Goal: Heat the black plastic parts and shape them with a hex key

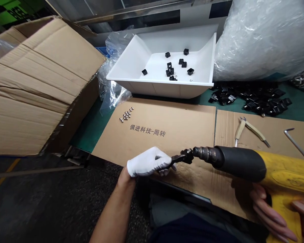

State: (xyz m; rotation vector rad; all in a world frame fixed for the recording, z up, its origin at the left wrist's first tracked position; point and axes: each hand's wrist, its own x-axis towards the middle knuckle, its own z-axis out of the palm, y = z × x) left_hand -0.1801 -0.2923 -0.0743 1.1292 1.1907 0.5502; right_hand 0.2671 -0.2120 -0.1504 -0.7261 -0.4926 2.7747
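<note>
My left hand [150, 162], in a white glove, is closed around a dark elongated part [177, 158] with a blocky black end [187, 156]. A yellow heat gun [286, 172] with a black collar is gripped in my bare right hand [271, 211], fingers wrapped about its handle. Its metal nozzle [205, 154] points left, right up against the black end; whether they touch, I cannot tell. Beneath both hands lies a flat cardboard sheet [192, 125]. Small shiny metal pins [126, 114] are grouped on its left side.
Behind the cardboard stands a white tray [162, 82] with several small black blocks [169, 69]. More black parts [263, 99] are heaped on the green table. Cutting pliers [250, 130] and a hex key [296, 143] lie right. A carton [40, 84] and plastic bag [266, 40] flank the tray.
</note>
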